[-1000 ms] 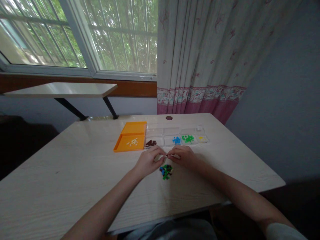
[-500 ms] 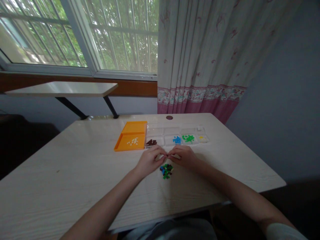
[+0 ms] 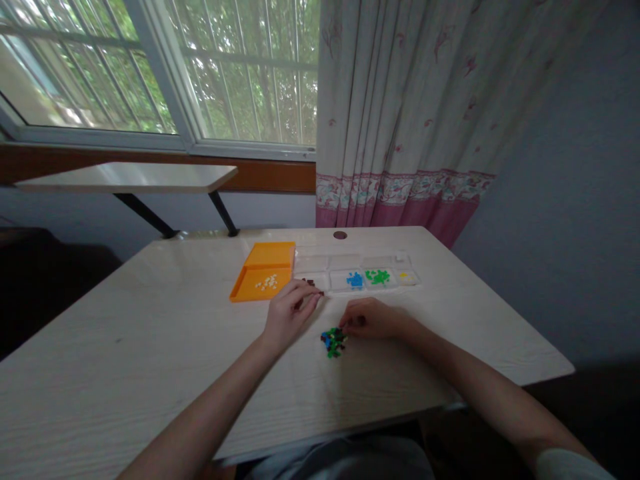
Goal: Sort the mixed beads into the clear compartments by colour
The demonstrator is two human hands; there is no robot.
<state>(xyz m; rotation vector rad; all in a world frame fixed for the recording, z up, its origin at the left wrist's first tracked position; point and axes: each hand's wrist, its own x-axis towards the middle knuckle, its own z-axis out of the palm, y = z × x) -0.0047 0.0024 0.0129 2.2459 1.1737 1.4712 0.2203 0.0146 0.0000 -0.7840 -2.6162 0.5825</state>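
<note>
The person's left hand (image 3: pixel 289 312) and right hand (image 3: pixel 375 318) are bare, as are both forearms (image 3: pixel 220 400). At the near right shows a pale grey, plain sleeve (image 3: pixel 565 465), short enough to end above the forearm. Darker grey clothing (image 3: pixel 340 461), softly creased, shows at the near middle.

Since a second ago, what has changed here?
The hands parted: the left hand moved forward and left, toward the brown pieces; the right hand came back toward the mixed pile. Whether anything was let go is unclear. The pile and orange case stayed put.
</note>
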